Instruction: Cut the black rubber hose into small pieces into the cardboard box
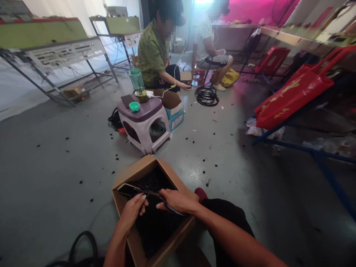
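An open cardboard box sits on the floor between my knees, filled with small black bits. Above it, my right hand grips a length of black cable, and my left hand curls up against the same cable from below. A dark flat object lies at the cable's far end, near the box's left wall. It is too dark to name exactly. Part of the box's inside is hidden by my hands.
Black bits are scattered across the grey floor. A black cable lies at lower left. Ahead stands a plastic stool holding a green bottle. A seated person works beside a cable coil. A red bag hangs at right.
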`<state>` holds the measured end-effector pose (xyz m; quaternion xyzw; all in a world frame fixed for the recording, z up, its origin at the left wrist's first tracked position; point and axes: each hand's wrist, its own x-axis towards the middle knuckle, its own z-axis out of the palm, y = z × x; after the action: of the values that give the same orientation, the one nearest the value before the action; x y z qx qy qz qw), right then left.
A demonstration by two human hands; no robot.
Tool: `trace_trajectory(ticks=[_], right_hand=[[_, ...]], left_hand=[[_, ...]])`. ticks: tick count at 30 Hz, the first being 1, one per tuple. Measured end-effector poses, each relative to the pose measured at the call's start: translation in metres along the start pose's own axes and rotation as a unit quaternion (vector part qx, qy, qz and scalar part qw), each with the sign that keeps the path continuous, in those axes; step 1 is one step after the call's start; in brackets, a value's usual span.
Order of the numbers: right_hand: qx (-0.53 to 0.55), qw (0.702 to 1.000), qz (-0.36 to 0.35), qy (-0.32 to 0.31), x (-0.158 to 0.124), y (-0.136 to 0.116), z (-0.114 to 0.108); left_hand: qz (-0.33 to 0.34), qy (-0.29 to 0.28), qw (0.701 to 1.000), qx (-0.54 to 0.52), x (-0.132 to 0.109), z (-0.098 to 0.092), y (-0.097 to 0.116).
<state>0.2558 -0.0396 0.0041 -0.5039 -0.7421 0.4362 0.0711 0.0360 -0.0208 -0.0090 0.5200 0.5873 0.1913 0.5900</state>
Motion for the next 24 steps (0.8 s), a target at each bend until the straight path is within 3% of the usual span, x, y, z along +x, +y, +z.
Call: trace_trajectory(ticks=[5,11,24], right_hand=[[-0.013,0.999,0.022,-0.021,0.002,0.006,0.003],[-0.025,0.998,0.041,-0.04,0.002,0.008,0.005],[-0.045,0.994,0.086,-0.04,-0.007,0.003,0.005]], left_hand=[[-0.019,0.024,0.996,0.083,0.003,0.004,0.002],[-0.036,0.066,0.992,0.103,0.001,0.015,0.008],[0.009,0.068,0.984,0.162,0.0,0.022,-0.001]])
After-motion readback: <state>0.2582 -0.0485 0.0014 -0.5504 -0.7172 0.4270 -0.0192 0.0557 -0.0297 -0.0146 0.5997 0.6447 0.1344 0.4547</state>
